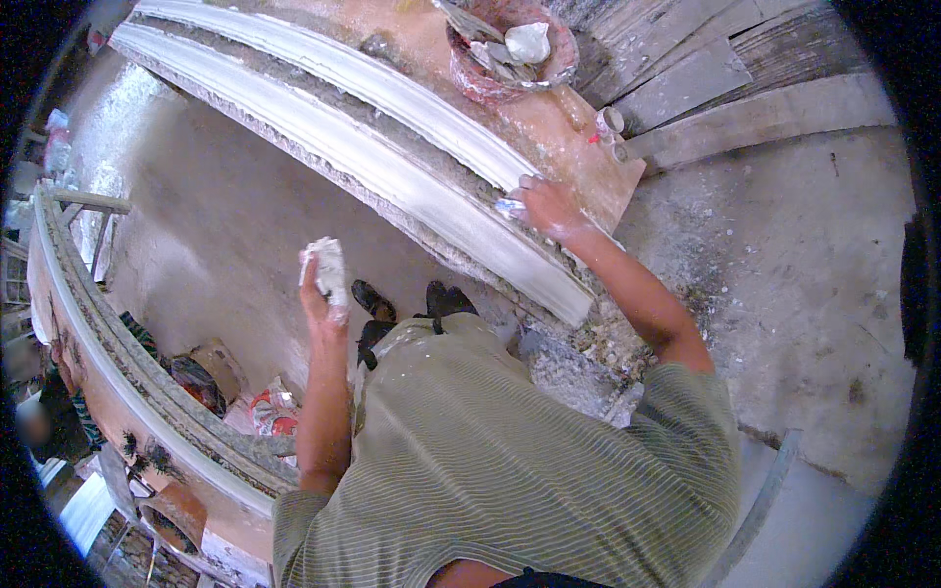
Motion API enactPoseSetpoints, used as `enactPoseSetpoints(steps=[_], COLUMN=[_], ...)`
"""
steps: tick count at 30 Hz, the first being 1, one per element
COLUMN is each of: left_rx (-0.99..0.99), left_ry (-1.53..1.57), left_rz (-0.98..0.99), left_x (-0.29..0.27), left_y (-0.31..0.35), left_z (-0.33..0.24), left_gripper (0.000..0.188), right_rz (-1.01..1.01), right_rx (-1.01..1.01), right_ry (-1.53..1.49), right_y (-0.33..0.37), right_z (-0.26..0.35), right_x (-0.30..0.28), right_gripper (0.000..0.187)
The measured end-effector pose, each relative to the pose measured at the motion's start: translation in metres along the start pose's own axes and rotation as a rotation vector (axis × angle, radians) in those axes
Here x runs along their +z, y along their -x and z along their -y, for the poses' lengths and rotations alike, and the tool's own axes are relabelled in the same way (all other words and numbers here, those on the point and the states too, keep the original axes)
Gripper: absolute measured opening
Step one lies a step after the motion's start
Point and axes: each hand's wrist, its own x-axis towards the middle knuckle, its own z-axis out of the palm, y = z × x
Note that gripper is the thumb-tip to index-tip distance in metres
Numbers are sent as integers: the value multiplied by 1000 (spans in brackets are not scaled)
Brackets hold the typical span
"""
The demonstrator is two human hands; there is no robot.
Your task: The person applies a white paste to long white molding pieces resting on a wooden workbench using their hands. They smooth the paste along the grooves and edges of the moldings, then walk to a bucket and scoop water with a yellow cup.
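Note:
My left hand [319,306] is raised over the floor, closed around a rough white plaster-covered slab [329,269] whose kind I cannot make out. My right hand [551,206] is closed at the right end of the upper white moulding [392,86]. From its fingers sticks a small white and blue piece [510,207], close to the moulding's surface; the fingers hide most of it. Parallel to that strip, and nearer to me, runs a second long white moulding [412,201] with ragged plaster along its edge. White smears cover the fingers of both hands.
A red plaster-crusted basin [477,83] with white chunks stands on the brown board [549,127], beside a small roll-shaped item [609,122]. At left curves another long moulding on a bench [127,377]. Plaster rubble [608,343] lies at my right; bags [272,410] sit on the floor.

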Motion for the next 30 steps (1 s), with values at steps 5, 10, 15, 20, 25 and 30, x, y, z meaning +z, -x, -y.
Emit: enactPoseSetpoints(steps=[5,10,15,20,25,30], left_rx=[-137,-249,-15,300,361,316], left_ry=[213,354,458,418,360,457], left_rz=[12,224,236,86,-95,-155], left_x=[72,111,125,91,41,-57], left_y=[11,-5,-41,-103,-118,-133], left_z=[57,62,-4,-91,-145,-146], left_gripper=[30,36,36,35,36,35], right_rz=[-239,-342,-257,17,-101,-274], right_rx=[-56,-266,-412,-147,-191,-426], right_ry=[-310,-421,-281,-271,-152,37], right_y=[-16,-28,-61,-173,-350,-479], right_z=[68,141,141,124,123,135], right_x=[-40,-43,-54,-52,-48,-26], right_gripper=[31,39,37,25,24,22])
